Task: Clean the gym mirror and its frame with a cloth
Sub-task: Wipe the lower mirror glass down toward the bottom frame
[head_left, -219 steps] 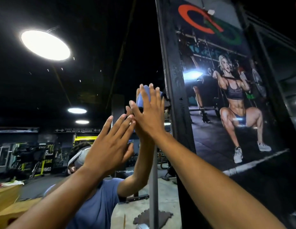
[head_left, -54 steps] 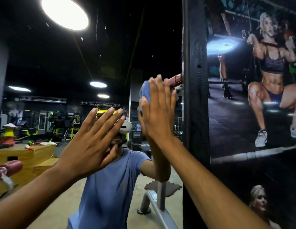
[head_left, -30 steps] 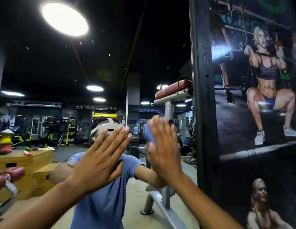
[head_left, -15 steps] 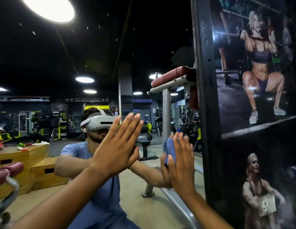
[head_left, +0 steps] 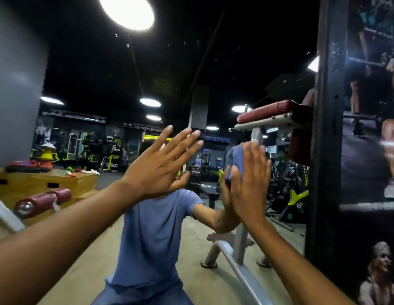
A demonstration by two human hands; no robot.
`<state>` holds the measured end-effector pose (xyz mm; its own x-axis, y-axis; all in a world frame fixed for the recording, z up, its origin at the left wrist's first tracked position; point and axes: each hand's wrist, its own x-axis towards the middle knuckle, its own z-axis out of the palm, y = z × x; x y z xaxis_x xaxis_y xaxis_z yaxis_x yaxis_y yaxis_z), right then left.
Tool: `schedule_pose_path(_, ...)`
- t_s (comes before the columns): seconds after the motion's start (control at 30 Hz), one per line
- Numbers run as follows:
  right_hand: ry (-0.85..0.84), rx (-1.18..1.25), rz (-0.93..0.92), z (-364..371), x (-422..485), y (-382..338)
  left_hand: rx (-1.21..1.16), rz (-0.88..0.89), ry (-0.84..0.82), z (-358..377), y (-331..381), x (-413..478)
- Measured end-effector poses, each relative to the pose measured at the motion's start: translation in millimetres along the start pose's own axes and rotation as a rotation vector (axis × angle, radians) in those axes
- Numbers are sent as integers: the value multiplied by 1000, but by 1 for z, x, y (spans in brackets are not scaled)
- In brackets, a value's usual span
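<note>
The right hand (head_left: 250, 183) is pressing a blue cloth (head_left: 235, 160) flat-fingered against the mirror (head_left: 213, 69), just left of the black frame (head_left: 328, 128); the left hand (head_left: 160, 166) is hovering, fingers spread.

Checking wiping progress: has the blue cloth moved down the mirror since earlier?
Yes. The blue cloth went from above the reflected red bench pad to below it.

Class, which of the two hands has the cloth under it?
The right hand, pressing the blue cloth flat to the mirror; the left hand is bare.
</note>
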<state>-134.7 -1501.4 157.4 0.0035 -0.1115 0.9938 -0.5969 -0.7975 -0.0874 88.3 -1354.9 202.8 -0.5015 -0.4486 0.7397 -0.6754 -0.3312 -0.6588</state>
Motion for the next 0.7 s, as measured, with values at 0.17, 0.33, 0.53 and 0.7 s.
schedule_pose_path(0.17,-82,-54,-229,20,7,-44,-48,-97,28,-1,0,-3)
schedule_pose_path(0.33,-80,-79,-220,12,35,-39,-97,-266,108,0,0,-5)
schedule_pose_path(0.53,-38,-98,-102,20,38,-64,-118,-240,81,3,-1,-4)
schedule_pose_path(0.7,-75,-91,-131,19,19,-62,-119,-226,76,4,-3,-5)
